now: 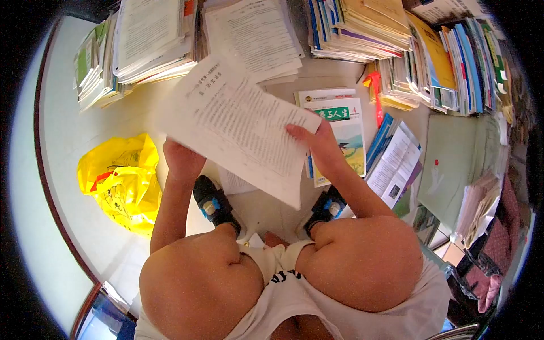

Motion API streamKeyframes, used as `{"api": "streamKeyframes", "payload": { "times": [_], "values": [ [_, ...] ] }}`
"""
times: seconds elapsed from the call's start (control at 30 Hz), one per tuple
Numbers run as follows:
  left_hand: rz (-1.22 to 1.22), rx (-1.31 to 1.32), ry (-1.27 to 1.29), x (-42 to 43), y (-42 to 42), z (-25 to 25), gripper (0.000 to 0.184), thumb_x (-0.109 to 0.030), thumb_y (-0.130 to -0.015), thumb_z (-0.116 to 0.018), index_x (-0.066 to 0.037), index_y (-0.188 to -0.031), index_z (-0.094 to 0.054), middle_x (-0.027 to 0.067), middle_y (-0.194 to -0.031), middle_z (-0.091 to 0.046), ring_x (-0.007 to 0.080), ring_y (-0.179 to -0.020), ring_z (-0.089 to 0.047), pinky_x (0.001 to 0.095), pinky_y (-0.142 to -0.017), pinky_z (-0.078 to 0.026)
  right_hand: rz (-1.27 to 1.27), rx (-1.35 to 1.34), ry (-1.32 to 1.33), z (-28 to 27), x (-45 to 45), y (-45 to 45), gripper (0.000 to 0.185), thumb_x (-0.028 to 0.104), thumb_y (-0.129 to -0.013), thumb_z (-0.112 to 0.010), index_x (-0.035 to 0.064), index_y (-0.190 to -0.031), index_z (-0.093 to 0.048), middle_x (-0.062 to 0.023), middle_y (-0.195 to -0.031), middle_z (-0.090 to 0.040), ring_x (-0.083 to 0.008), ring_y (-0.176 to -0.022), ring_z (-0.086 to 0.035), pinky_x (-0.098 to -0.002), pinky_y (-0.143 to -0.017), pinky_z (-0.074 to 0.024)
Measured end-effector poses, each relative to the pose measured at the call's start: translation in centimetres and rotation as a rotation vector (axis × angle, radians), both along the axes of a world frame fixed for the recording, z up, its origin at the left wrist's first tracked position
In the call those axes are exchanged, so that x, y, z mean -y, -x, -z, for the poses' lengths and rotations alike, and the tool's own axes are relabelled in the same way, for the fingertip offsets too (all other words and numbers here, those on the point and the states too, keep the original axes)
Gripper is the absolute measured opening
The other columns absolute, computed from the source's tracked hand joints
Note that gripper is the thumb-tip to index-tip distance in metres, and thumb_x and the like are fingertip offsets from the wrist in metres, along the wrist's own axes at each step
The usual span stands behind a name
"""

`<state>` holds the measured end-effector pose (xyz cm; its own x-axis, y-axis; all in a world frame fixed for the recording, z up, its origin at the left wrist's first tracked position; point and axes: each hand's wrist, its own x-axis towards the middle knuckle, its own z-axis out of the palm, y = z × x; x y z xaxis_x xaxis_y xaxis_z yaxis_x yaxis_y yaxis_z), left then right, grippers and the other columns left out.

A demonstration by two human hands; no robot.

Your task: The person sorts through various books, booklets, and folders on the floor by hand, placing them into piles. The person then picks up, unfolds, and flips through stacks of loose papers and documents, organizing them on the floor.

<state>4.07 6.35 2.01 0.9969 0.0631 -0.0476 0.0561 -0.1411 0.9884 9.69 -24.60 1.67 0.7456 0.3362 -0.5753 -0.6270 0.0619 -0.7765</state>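
Left hand: mine point(186, 161), closed on the lower left edge of the printed paper.
Right hand: mine point(323, 147), thumb over its right edge, clamped.
Printed paper point(238, 124): tilted between my hands, above the floor point(266, 207).
Yellow plastic bag point(127, 184): on the floor, left.
Magazine point(348, 139): beyond my right shoe point(326, 209).

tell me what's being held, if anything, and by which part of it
A printed paper: the right hand grips its right edge, thumb on top; the left hand is at its lower left edge, fingers hidden underneath.
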Motion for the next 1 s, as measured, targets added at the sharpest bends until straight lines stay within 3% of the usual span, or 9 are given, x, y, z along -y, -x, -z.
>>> {"api": "streamKeyframes", "payload": {
  "times": [0.1, 0.2, 0.33, 0.43, 0.5, 0.73, 0.8, 0.93, 1.0],
  "values": [
    [-0.209, -0.118, 0.956, -0.3, 0.3, 4.3, 0.050, -0.042, -0.097, -0.047, -0.007, -0.133, -0.052, 0.0123, -0.128, -0.058, 0.0286, -0.116, -0.057, 0.0404, -0.096, -0.049, -0.042, 0.084, -0.054, 0.7, -0.2, 0.8, 0.044, 0.012, -0.086, -0.072, -0.0002, -0.125, -0.054, -0.0114, -0.120, -0.063, -0.0172, -0.107, -0.060, -0.0302, -0.095, -0.0453],
    [-0.292, -0.171, 1.166, -0.8, 1.0, 5.2, 0.055, -0.049, -0.098, -0.043, -0.007, -0.133, -0.052, 0.0116, -0.126, -0.059, 0.0294, -0.114, -0.057, 0.0423, -0.095, -0.050, -0.209, 0.146, -0.062, 0.8, -0.2, 0.5, 0.054, 0.012, -0.085, -0.072, 0.0010, -0.132, -0.049, -0.0135, -0.128, -0.058, -0.0177, -0.117, -0.055, -0.0316, -0.102, -0.0402],
    [-0.233, -0.248, 1.308, -0.8, 0.4, 6.8, 0.057, -0.050, -0.098, -0.041, -0.007, -0.133, -0.052, 0.0107, -0.125, -0.060, 0.0291, -0.113, -0.058, 0.0424, -0.095, -0.050, -0.137, 0.126, -0.190, -0.1, -1.7, 0.7, 0.054, 0.012, -0.088, -0.070, 0.0014, -0.135, -0.045, -0.0130, -0.124, -0.062, -0.0165, -0.110, -0.059, -0.0302, -0.096, -0.0449],
    [-0.351, -0.391, 1.133, 0.4, -0.4, 6.1, 0.057, -0.051, -0.098, -0.041, -0.008, -0.133, -0.052, 0.0106, -0.126, -0.060, 0.0291, -0.112, -0.058, 0.0430, -0.094, -0.050, -0.207, 0.030, -0.086, 1.7, -2.3, -0.1, 0.043, 0.012, -0.091, -0.067, 0.0010, -0.129, -0.050, -0.0116, -0.114, -0.066, -0.0137, -0.099, -0.063, -0.0267, -0.086, -0.0501],
    [-0.281, -0.348, 1.258, 0.8, -0.2, 6.1, 0.057, -0.051, -0.098, -0.041, -0.008, -0.133, -0.052, 0.0104, -0.127, -0.059, 0.0292, -0.113, -0.058, 0.0431, -0.095, -0.050, -0.156, 0.179, -0.008, 2.6, -2.6, -0.1, 0.031, 0.012, -0.094, -0.065, 0.0005, -0.121, -0.053, -0.0090, -0.103, -0.070, -0.0108, -0.088, -0.065, -0.0242, -0.076, -0.0522],
    [-0.338, -0.551, 1.232, 4.0, -0.5, 0.5, 0.068, -0.058, -0.099, -0.033, -0.005, -0.140, -0.043, 0.0098, -0.134, -0.056, 0.0291, -0.122, -0.055, 0.0443, -0.101, -0.046, -0.021, 0.473, 0.220, 3.1, -2.1, 1.1, 0.021, 0.008, -0.094, -0.063, -0.0001, -0.110, -0.054, -0.0093, -0.105, -0.069, -0.0098, -0.088, -0.064, -0.0236, -0.075, -0.0516],
    [-0.281, -0.536, 1.048, 4.6, 0.1, 1.1, 0.062, -0.050, -0.098, -0.039, -0.004, -0.139, -0.043, 0.0105, -0.134, -0.056, 0.0282, -0.121, -0.055, 0.0429, -0.101, -0.046, 0.104, 0.550, 0.128, 3.4, -1.9, 1.2, 0.034, 0.009, -0.090, -0.066, 0.0011, -0.120, -0.054, -0.0132, -0.105, -0.068, -0.0202, -0.097, -0.067, -0.0335, -0.085, -0.0529],
    [-0.086, -0.450, 0.322, 5.6, 1.6, 3.0, 0.048, -0.020, -0.096, -0.060, 0.000, -0.136, -0.043, 0.0134, -0.134, -0.056, 0.0246, -0.120, -0.056, 0.0372, -0.102, -0.046, 0.124, 0.391, -0.056, 2.6, -1.5, 1.1, 0.046, 0.002, -0.091, -0.063, 0.0042, -0.131, -0.041, -0.0151, -0.120, -0.064, -0.0166, -0.105, -0.063, -0.0288, -0.087, -0.0515],
    [-0.072, -0.435, 0.362, 5.7, 1.5, 2.5, 0.046, -0.010, -0.093, -0.062, 0.001, -0.134, -0.044, 0.0137, -0.131, -0.058, 0.0232, -0.118, -0.058, 0.0359, -0.101, -0.046, 0.144, 0.534, -0.098, 2.0, -1.5, 0.3, 0.074, 0.003, -0.086, -0.068, 0.0087, -0.147, -0.025, -0.0133, -0.119, -0.063, -0.0245, -0.109, -0.063, -0.0359, -0.091, -0.0529]
  ]
}}
